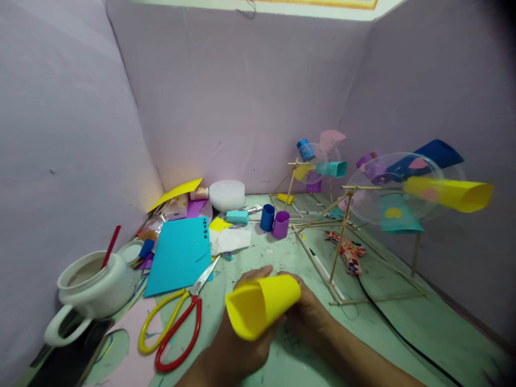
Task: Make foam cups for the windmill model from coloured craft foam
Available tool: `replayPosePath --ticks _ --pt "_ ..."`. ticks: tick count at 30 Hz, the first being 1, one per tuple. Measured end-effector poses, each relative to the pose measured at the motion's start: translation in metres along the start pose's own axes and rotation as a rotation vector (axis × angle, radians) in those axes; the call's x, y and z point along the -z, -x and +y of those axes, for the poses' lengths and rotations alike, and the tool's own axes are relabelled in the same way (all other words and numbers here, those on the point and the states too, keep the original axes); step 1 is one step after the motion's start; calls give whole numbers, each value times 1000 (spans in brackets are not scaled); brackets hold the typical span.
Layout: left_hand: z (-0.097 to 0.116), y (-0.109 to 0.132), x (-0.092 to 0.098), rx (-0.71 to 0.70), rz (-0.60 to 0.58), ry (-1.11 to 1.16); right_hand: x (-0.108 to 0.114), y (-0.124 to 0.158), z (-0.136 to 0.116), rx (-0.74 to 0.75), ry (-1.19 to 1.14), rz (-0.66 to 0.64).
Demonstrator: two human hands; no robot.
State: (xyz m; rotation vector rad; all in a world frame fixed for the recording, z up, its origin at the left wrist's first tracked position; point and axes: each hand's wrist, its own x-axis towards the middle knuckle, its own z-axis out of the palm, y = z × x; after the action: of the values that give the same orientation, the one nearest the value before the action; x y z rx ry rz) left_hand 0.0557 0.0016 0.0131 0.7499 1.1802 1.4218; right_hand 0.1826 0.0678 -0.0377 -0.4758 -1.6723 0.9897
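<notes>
A yellow paper tube (278,295), its open end facing left and toward the camera, is held over the near middle of the table. My left hand (242,344) is wrapped round its underside and left part, with most fingers behind the paper. At the tube's right end, my right hand (308,309) grips it with closed fingers, partly hidden. Scissors (195,287) with one yellow and one red handle lie left of my hands. Beyond the hands, a blue paper tube (267,218) and a purple paper tube (281,224) stand side by side.
Two stick-framed wheel models (342,231) (291,188) stand at the right. A white pot (97,290) is at left, near a blue sheet (179,255). A white bowl (227,195) sits at the back. A black cable (387,320) crosses the right side.
</notes>
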Motion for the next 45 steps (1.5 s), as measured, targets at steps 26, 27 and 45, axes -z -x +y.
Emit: replayPosePath --ticks 26,27,45 --pt "8 -56 63 201 127 -250 30 -6 1 796 648 -59" --pt "9 -56 63 231 98 -232 30 -6 2 796 649 -58" --pt "-1 -65 68 607 34 -234 39 13 5 925 747 -460"
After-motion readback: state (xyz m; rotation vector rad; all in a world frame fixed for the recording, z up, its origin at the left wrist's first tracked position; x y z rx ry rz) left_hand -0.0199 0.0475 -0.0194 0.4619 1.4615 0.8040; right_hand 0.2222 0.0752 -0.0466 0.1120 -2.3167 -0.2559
